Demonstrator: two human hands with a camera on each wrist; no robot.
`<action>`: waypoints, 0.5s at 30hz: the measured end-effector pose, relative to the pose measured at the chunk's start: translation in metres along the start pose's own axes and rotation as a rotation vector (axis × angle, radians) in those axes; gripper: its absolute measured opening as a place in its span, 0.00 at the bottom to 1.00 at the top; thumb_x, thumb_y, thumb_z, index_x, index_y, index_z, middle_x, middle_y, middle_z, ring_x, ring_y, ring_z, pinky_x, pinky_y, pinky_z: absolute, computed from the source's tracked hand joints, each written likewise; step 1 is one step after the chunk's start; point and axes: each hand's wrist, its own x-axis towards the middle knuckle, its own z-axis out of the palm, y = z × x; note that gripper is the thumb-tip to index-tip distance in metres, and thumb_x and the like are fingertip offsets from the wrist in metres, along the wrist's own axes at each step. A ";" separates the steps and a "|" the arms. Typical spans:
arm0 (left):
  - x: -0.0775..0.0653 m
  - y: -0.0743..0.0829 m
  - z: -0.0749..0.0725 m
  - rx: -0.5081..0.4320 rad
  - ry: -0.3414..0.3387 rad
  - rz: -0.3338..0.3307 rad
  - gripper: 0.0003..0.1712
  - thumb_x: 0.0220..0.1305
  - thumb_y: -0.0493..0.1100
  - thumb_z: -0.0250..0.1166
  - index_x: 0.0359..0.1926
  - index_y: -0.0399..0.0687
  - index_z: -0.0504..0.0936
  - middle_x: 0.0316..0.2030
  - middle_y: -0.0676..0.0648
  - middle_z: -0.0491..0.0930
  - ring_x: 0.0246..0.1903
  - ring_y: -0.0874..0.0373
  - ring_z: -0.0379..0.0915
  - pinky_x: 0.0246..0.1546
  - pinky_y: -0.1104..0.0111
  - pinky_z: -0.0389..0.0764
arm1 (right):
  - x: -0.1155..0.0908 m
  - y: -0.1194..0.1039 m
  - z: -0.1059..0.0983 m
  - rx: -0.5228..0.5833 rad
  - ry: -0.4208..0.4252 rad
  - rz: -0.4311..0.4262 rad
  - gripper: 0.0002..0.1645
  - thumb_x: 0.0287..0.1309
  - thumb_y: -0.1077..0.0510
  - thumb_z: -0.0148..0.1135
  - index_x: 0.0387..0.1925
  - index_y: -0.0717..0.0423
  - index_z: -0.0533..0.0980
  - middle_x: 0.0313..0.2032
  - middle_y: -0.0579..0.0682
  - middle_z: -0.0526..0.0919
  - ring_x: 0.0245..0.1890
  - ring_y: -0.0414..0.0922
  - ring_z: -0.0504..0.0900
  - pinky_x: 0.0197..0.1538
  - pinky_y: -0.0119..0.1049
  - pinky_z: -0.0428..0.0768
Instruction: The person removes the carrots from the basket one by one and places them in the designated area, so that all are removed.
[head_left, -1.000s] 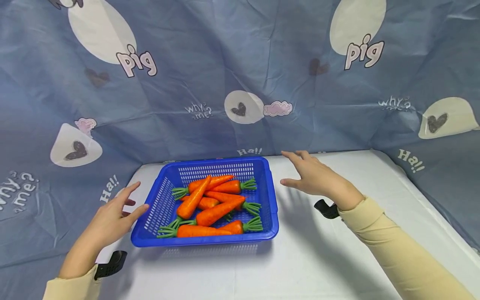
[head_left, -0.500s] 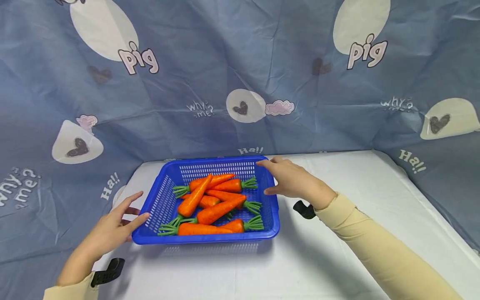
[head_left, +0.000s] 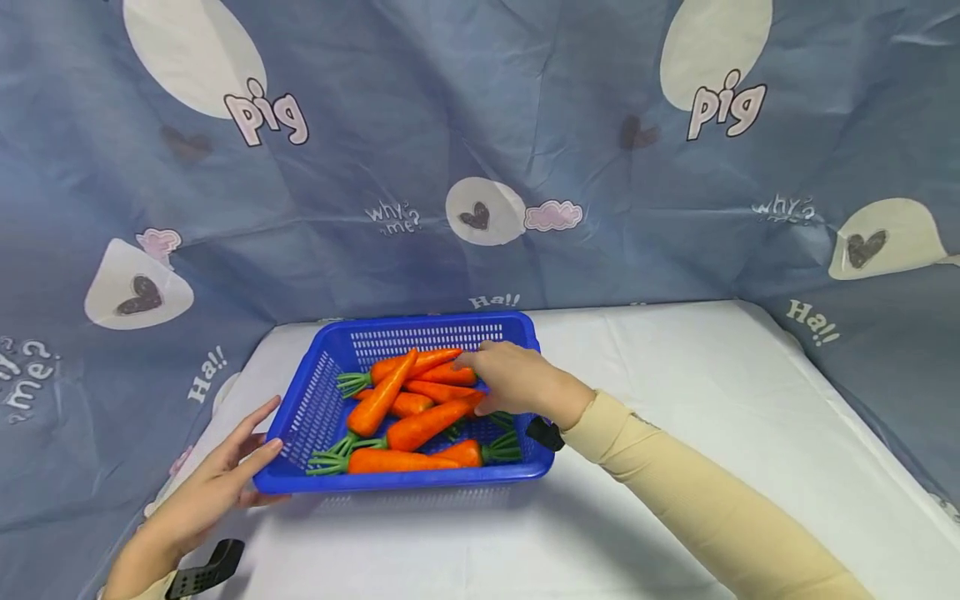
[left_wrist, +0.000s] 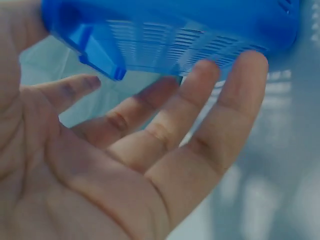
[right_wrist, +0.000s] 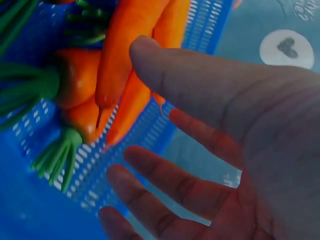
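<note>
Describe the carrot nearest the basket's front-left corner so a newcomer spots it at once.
On the white table sits a blue basket of carrots. Along its near side, toward the left hand, lies the carrot. Its greens point left, while those of its neighbour along that side point right.

Basket (head_left: pixel 405 481) is smooth plastic w/ slight sheen, carrots (head_left: pixel 381 402) v glossy, backdrop (head_left: pixel 360 158) creased cloth

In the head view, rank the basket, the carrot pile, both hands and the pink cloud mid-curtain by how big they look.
1. Basket
2. Carrot pile
3. Right hand and left hand: too alike to rank
4. Pink cloud
</note>
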 end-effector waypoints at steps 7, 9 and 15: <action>0.004 -0.016 -0.001 -0.128 -0.055 0.037 0.35 0.82 0.53 0.41 0.79 0.78 0.35 0.73 0.27 0.46 0.54 0.52 0.78 0.49 0.41 0.81 | 0.017 -0.017 0.011 -0.057 -0.023 -0.024 0.28 0.58 0.61 0.71 0.60 0.43 0.80 0.56 0.47 0.84 0.56 0.48 0.80 0.57 0.45 0.81; 0.006 -0.020 -0.001 -0.153 -0.076 0.045 0.34 0.82 0.53 0.39 0.78 0.80 0.35 0.74 0.30 0.42 0.55 0.55 0.77 0.50 0.41 0.81 | 0.021 -0.021 0.013 -0.075 -0.036 -0.015 0.27 0.59 0.64 0.68 0.59 0.43 0.81 0.55 0.47 0.84 0.55 0.47 0.81 0.55 0.45 0.82; 0.011 -0.027 0.001 -0.233 -0.098 0.057 0.33 0.82 0.53 0.38 0.78 0.82 0.35 0.65 0.59 0.59 0.53 0.64 0.79 0.51 0.44 0.81 | 0.029 -0.028 0.022 -0.099 -0.064 -0.015 0.19 0.66 0.59 0.63 0.56 0.41 0.82 0.46 0.44 0.86 0.45 0.44 0.83 0.47 0.36 0.83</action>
